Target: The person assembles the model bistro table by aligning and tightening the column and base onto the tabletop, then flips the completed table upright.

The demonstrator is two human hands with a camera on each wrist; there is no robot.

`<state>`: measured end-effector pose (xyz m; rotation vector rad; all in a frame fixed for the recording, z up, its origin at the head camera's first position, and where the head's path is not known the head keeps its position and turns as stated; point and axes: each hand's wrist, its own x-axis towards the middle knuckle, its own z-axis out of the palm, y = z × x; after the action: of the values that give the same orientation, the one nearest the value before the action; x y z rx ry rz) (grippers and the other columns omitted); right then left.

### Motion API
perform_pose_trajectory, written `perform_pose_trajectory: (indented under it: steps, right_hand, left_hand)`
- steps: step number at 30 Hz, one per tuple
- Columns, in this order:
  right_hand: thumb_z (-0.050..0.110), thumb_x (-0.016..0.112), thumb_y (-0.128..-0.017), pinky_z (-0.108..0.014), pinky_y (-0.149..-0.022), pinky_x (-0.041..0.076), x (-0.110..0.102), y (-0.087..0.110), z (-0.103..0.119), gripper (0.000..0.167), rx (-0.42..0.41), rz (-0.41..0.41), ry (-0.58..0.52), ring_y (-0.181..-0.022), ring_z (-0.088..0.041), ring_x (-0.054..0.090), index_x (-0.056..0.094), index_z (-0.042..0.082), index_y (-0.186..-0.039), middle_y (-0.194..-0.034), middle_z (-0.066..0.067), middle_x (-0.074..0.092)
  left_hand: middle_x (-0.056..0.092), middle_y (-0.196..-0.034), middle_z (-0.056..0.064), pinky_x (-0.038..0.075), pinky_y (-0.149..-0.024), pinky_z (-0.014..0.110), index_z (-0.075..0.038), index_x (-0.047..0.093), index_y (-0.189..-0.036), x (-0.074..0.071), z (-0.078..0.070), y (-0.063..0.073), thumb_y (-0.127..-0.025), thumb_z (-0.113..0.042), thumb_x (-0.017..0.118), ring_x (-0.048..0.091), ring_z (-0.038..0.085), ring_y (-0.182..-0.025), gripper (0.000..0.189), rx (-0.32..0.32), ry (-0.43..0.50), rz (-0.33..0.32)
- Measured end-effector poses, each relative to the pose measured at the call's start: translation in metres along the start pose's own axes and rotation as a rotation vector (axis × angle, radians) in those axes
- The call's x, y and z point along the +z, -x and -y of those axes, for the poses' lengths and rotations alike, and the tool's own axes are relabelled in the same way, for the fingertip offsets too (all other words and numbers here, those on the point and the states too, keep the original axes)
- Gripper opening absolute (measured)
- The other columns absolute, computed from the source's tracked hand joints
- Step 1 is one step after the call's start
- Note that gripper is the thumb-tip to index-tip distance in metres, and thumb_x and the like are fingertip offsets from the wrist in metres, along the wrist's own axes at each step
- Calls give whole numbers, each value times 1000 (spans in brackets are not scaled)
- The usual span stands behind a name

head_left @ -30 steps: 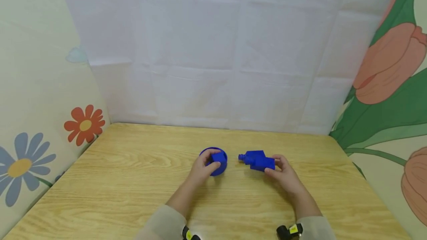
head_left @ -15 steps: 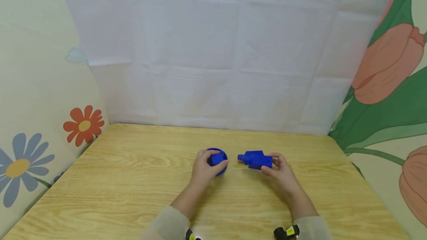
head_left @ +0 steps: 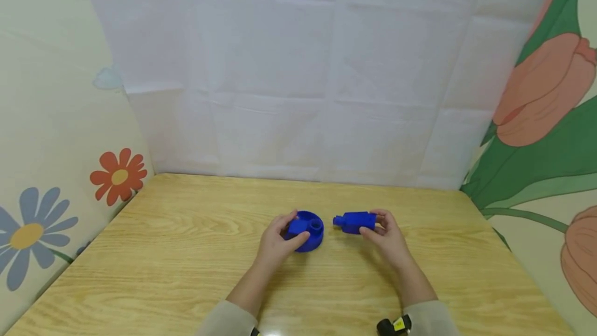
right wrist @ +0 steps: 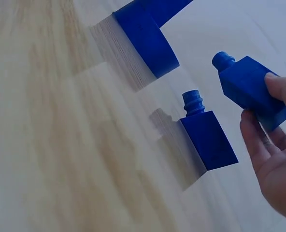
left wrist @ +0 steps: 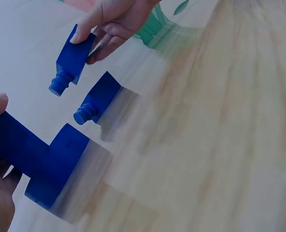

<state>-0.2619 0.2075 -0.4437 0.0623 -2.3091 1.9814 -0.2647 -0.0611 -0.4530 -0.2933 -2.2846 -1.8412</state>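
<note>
My left hand (head_left: 274, 241) grips a rectangular blue block that rises from a round, rimmed blue plastic piece (head_left: 311, 243) on the table. A short round socket shows inside its rim in the head view. My right hand (head_left: 391, 238) pinches a blue bottle-shaped block (right wrist: 249, 82) with a ridged neck, thumb on one side and fingers on the other. The held block is above the table, neck toward the round piece. Below it a second similar blue block (right wrist: 209, 141) lies on the table, neck pointing the same way. In the head view the two overlap and are hard to tell apart.
The wood-grain table (head_left: 196, 253) reaches back to a white cloth (head_left: 280, 77). Flower-patterned panels stand at the left and right sides. Black-and-yellow devices (head_left: 394, 325) are strapped at the wrists.
The round piece has shifted slightly right and nearer in my left hand, and its socket has come into view. My right hand has moved left and slightly away with its bottle-shaped block.
</note>
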Motion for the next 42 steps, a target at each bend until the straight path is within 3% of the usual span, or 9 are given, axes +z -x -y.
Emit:
perform_pose_trajectory:
  steps: [8,15,18,24,30,36,42]
  right_hand:
    - [-2,64,-90,-18,-81,52,9,-2,2,48,-35,-6,-7,-104,-23,65,42,2,-133,-113,-11,54]
    - [-6,64,-89,-20,-80,55,19,-4,6,52,-64,8,-44,-95,-8,61,44,1,-136,-112,-15,52]
    - [-1,66,-89,-19,-79,55,22,-4,8,52,-65,7,-16,-94,-7,59,47,4,-138,-118,-19,55]
    - [6,69,-89,-20,-78,52,30,-4,13,55,-73,12,56,-94,-13,57,50,5,-140,-117,-21,59]
    - [3,71,-87,-19,-78,52,42,-5,17,54,-144,68,104,-92,-11,60,53,4,-138,-117,-23,62]
    - [10,74,-86,-20,-75,49,50,-6,25,54,-236,152,264,-88,-12,55,56,4,-137,-127,-20,58]
    - [18,76,-86,-22,-70,46,56,-8,33,56,-254,199,413,-84,-14,52,57,12,-138,-115,-11,61]
  left_hand:
    - [60,-132,24,54,-82,21,5,57,-131,-2,1,4,-85,1,70,64,35,-110,49,-51,151,25]
    - [58,-131,30,49,-85,12,11,55,-130,-4,5,3,-87,5,64,62,2,-100,45,-5,219,31]
    - [58,-130,32,48,-87,11,12,56,-128,-6,6,3,-86,5,63,59,-5,-97,43,8,217,18]
    - [64,-117,27,47,-87,14,8,58,-125,-9,8,1,-87,2,63,60,-1,-94,38,-10,208,-10]
    - [63,-115,25,47,-86,16,7,56,-125,-7,8,2,-91,3,58,57,0,-94,34,-12,211,-8]
    - [61,-120,22,48,-83,16,3,55,-133,-8,8,3,-95,-3,58,56,3,-96,39,-41,208,1]
    - [61,-122,25,49,-83,16,1,54,-136,-9,9,3,-95,-5,60,57,2,-97,42,-47,225,-2]
